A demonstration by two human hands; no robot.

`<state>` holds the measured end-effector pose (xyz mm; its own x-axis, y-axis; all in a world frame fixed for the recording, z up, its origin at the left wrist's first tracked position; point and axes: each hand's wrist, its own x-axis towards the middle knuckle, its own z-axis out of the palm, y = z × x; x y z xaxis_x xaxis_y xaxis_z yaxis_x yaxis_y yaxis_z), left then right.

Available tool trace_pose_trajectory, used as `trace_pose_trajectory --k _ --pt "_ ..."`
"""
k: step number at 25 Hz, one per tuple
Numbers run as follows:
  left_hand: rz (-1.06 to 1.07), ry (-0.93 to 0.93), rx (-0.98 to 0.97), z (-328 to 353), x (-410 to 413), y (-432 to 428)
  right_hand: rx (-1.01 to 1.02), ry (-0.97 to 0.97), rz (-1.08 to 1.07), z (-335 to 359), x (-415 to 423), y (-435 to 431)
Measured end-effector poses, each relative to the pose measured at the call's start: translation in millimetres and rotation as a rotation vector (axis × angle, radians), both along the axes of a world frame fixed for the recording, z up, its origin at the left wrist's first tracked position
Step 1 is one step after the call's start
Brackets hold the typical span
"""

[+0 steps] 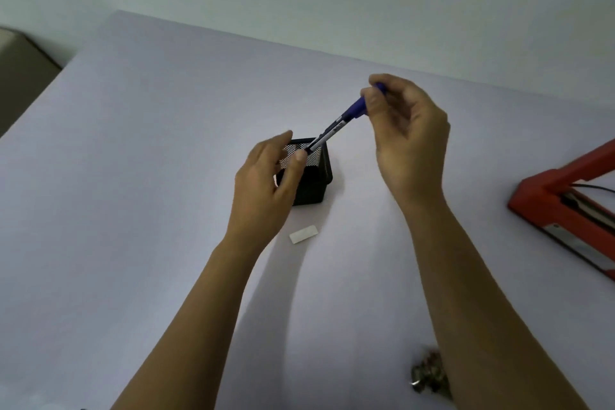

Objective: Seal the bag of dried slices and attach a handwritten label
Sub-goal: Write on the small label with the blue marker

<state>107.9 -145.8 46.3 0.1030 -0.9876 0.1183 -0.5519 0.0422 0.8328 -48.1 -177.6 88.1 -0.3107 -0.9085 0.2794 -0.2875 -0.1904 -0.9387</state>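
Above the black mesh holder (312,183) I hold 1 pen (332,130). My right hand (409,143) fingers pinch its blue cap and my left hand (263,183) fingers pinch the barrel. The white label (303,234) lies on the desk (133,176) just nearer me than the holder. It looks thin and flimsy, so I'd lift it by an edge.

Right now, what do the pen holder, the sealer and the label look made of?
The pen holder looks like black metal mesh: see-through lattice walls, matte. The heat sealer has a smooth orange-red body, painted metal or plastic, cannot tell. The label seems white paper: thin, flat, matte.
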Motion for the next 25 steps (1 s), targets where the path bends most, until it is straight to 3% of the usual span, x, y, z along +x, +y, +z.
trace_pose_trajectory --k 3,6,11,14,17,20,22,25 --pt "-0.101 -0.109 -0.106 2 -7 11 -0.005 -0.111 -0.011 14 -12 7" --pt "-0.104 -0.066 -0.244 4 -18 21 0.010 -0.175 -0.012 22 -17 14" --pt "-0.255 -0.133 -0.332 6 -53 34 0.153 -0.058 -0.093 9 -14 28" --pt "-0.327 0.045 -0.203 2 -63 41 0.152 -0.091 -0.166 5 -19 27" --pt "-0.415 0.306 0.092 -1 -65 45 0.184 -0.081 -0.143 -6 -21 33" --pt "-0.475 0.570 0.414 -23 -44 60 0.200 -0.262 -0.275 -7 -45 21" --pt "-0.359 0.638 0.536 -40 -28 78 0.141 -0.344 -0.278 -2 -60 11" --pt "-0.065 0.531 0.481 -52 -16 87 0.221 -0.260 -0.106 -23 -48 29"
